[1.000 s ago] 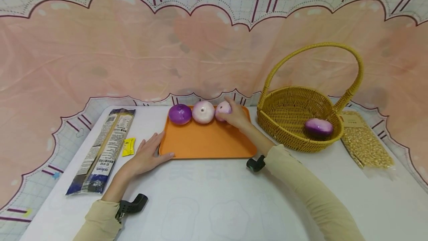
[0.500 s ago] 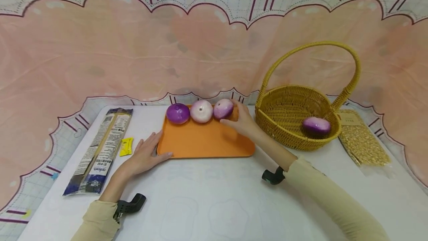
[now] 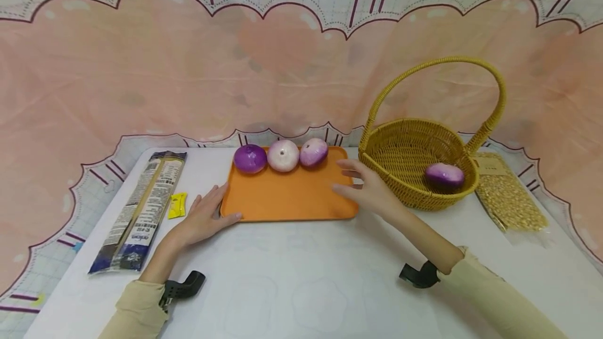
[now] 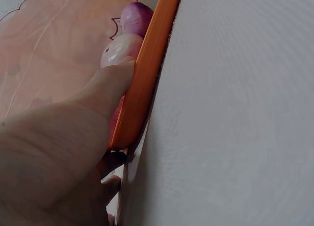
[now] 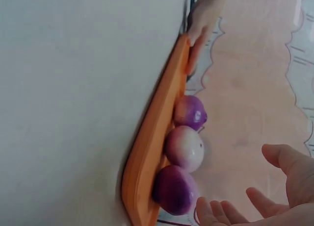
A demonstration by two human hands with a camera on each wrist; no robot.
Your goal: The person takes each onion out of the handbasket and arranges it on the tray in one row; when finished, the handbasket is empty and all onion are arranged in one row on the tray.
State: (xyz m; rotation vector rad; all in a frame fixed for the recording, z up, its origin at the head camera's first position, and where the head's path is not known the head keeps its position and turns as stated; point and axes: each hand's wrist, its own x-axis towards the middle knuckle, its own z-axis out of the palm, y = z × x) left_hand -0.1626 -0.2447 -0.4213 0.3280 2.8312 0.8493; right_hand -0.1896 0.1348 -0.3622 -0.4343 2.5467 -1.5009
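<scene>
Hands both open: left hand [image 3: 204, 217] braces the flat orange plastic tray [image 3: 287, 200] at its 9 o'clock edge; right hand [image 3: 369, 188] hovers empty at 3 o'clock. Keep that brace firm so the three purple onions [image 3: 283, 155] stay put.

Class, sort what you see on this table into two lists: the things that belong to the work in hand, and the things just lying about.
In the work:
orange tray
three onions on the tray
left hand, touching the tray's corner
right hand, open over the tray's right end
wicker basket
onion in the basket

Lying about:
long blue packet
yellow sachet
bag of grain
</scene>
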